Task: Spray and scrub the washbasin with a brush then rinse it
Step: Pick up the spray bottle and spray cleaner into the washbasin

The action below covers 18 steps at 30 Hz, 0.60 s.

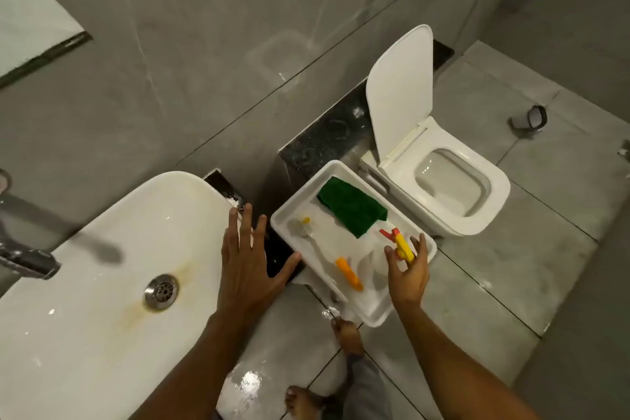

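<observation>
The white washbasin (102,334) fills the lower left, with brownish stains around its metal drain (161,291). Right of it, a white tray (303,191) holds a brush (347,273) with an orange grip and white bristles, a green cloth (351,210), and a spray bottle (399,240) with a red and yellow trigger head. My right hand (407,271) has thumb and fingers closed around the bottle's yellow head. Spread flat with nothing in it, my left hand (247,259) hovers over the basin's right edge.
A chrome tap (27,259) juts over the basin from the left. A white toilet (460,187) with its lid up stands right of the tray. My bare feet (346,334) are on the wet grey floor tiles. A dark stone ledge (324,136) runs behind the tray.
</observation>
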Available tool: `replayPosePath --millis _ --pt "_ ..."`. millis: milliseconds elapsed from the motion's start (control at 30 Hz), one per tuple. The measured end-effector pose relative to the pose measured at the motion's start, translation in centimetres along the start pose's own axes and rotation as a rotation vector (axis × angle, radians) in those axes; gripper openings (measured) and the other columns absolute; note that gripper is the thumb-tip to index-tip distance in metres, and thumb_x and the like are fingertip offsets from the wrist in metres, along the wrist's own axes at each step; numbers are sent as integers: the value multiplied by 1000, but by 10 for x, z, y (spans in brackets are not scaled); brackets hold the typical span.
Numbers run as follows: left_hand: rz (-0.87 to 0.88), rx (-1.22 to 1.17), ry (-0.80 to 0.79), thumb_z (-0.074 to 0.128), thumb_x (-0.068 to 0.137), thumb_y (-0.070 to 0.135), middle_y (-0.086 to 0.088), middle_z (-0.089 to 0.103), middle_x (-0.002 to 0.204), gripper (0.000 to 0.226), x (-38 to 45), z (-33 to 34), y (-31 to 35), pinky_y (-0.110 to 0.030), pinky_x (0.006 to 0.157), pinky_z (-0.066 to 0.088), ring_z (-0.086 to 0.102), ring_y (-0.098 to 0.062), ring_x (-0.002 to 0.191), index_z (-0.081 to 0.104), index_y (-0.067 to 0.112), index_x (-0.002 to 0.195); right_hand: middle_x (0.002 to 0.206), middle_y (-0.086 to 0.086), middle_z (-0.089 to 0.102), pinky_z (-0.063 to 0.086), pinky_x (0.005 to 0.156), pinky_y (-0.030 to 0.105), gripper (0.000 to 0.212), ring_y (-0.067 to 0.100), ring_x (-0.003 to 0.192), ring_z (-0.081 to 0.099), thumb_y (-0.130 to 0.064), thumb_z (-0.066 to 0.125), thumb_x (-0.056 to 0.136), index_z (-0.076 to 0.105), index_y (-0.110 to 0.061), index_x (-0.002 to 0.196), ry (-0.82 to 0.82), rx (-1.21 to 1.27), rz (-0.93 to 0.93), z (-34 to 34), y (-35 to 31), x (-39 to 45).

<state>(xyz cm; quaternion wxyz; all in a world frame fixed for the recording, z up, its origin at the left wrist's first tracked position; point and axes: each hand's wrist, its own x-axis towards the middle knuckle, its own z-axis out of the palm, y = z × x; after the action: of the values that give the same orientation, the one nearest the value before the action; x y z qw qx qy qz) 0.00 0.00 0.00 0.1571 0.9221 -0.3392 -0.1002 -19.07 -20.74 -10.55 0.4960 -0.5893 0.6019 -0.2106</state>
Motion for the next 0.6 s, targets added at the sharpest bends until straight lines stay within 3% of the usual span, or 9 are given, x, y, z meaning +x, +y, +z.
replayPosePath --millis 100,267,367,467,600 --pt "-18 10 39 56 93 74 -8 10 181 98 3 5 -3 -63 131 22 -2 -29 169 36 11 165 138 8 68 52 114 53 67 33 132 65 -32 79 95 52 -18 155 146 154 100 7 4 4" --pt "-14 49 95 53 94 74 -7 13 181 95 4 15 -7 -62 132 22 -2 -27 169 39 11 164 136 15 71 54 112 52 50 35 127 68 -37 77 95 72 -9 136 178 257 243 26 12 11" --pt "-24 66 100 48 95 76 -4 9 182 94 4 18 -9 -57 134 15 -5 -24 169 37 14 165 130 8 66 50 115 52 48 34 125 65 -48 63 102 72 -12 134 148 127 180 32 14 17" --pt "-29 57 113 48 96 76 -3 9 182 92 5 20 -10 -56 134 13 -4 -24 169 38 16 164 114 0 59 52 111 50 41 27 114 63 -46 56 107 69 -16 132 114 31 77 36 8 26" --pt "-5 49 134 56 97 71 -5 12 181 87 6 20 -12 -56 133 18 -2 -25 170 40 15 162 110 13 65 56 106 52 29 20 101 61 -34 59 108 68 -8 117 78 26 -31 43 -4 31"
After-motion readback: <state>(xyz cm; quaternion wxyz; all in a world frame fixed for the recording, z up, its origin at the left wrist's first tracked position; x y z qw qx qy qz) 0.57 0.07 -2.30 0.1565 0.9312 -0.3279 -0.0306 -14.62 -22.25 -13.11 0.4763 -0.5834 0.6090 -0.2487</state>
